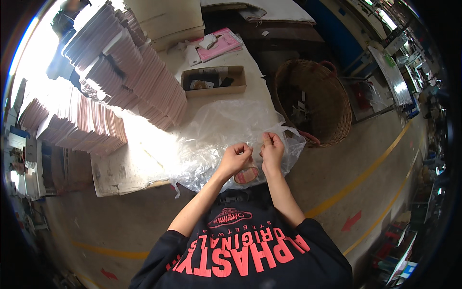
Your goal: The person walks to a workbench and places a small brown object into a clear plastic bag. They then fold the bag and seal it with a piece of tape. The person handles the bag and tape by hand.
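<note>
Over the near edge of the table, my left hand is closed, its fingers curled at the upper edge of a roll of clear tape with a reddish core. Just to the right, my right hand is closed in a pinch, with the thumb against the fingers. What lies between its fingertips is too small to make out. Beneath both hands a large, crumpled clear plastic bag spreads across the table and hangs past its edge.
Tall stacks of pinkish-white sheets stand at the left. An open cardboard box with small items sits beyond the bag, and pink booklets lie farther back. A wicker basket stands on the floor at the table's right.
</note>
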`<action>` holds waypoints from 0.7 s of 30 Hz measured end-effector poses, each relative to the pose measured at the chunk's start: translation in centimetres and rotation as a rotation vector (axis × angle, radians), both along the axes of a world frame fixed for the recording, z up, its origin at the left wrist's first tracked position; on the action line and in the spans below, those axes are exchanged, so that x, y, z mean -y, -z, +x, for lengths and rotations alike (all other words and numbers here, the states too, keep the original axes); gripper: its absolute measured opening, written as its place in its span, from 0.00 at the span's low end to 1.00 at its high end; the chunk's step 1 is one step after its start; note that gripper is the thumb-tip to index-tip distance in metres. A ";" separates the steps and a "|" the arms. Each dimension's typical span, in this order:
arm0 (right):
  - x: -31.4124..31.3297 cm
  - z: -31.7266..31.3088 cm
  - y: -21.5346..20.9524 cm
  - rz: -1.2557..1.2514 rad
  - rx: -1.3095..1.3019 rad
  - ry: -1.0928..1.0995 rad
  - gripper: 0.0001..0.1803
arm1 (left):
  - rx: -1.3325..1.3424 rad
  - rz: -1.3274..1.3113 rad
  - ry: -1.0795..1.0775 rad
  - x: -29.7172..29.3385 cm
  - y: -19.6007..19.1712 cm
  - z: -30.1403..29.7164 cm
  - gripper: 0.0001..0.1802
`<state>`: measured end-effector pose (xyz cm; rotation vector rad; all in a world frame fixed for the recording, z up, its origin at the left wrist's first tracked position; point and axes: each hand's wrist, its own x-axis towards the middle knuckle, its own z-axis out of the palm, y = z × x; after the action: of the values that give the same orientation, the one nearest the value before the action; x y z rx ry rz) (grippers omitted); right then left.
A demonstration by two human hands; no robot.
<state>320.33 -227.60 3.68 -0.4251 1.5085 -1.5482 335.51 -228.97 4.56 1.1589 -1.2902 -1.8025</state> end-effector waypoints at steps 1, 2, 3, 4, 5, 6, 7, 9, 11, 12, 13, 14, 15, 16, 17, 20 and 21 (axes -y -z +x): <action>-0.1 -0.1 -0.3 -0.005 0.031 -0.001 0.05 | -0.003 0.006 -0.001 -0.1 0.1 -0.1 0.17; 0.0 -0.3 -0.5 -0.011 0.063 -0.003 0.05 | -0.014 0.005 -0.003 -0.1 0.3 -0.1 0.17; 0.1 -0.7 -0.8 -0.024 0.104 0.075 0.06 | -0.026 0.004 -0.006 -0.2 0.5 0.0 0.17; 0.3 -1.3 -1.1 -0.037 0.146 0.153 0.07 | -0.036 0.003 -0.010 -0.2 0.6 0.1 0.17; 0.6 -2.0 -1.4 -0.034 0.200 0.216 0.08 | -0.034 0.019 -0.014 -0.2 0.7 0.4 0.18; 0.8 -3.2 -1.8 -0.062 0.139 0.232 0.09 | -0.031 0.036 -0.018 -0.2 0.8 0.7 0.18; 1.0 -4.6 -2.3 -0.074 0.092 0.234 0.09 | -0.011 0.066 -0.020 -0.2 0.8 1.0 0.18; 0.8 -6.9 -2.9 -0.108 0.025 0.131 0.10 | 0.022 0.025 0.032 0.0 0.5 1.8 0.20; 0.0 -8.4 -3.4 -0.119 -0.010 -0.058 0.10 | -0.033 0.044 0.081 0.1 -0.1 2.3 0.22; -0.5 -8.8 -3.6 -0.140 0.052 -0.211 0.09 | -0.072 0.052 0.106 0.1 -0.4 2.6 0.22; -1.1 -8.9 -3.8 -0.134 0.007 -0.323 0.08 | -0.112 0.059 0.131 0.0 -0.7 2.9 0.23; -1.6 -8.9 -4.1 -0.104 -0.027 -0.423 0.08 | -0.152 0.066 0.154 0.0 -1.1 3.3 0.24; -1.9 -8.7 -4.4 -0.081 -0.043 -0.541 0.08 | -0.152 0.045 0.150 0.0 -1.4 3.6 0.24; -2.2 -8.4 -4.7 -0.070 -0.083 -0.594 0.08 | -0.151 0.026 0.145 0.0 -1.6 4.0 0.24; -2.4 -7.9 -5.1 -0.060 -0.110 -0.578 0.08 | -0.170 -0.013 0.134 0.0 -1.8 4.5 0.25; -2.3 -5.5 -5.4 -0.081 -0.221 -0.507 0.08 | -0.105 0.130 0.053 0.0 -1.6 6.1 0.23; -2.0 -4.3 -5.0 -0.102 -0.306 -0.459 0.09 | -0.089 0.176 0.017 0.0 -1.3 6.7 0.23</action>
<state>316.04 -225.58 8.66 -1.0289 1.4289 -1.2339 342.23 -228.98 5.84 1.1484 -1.1120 -1.9889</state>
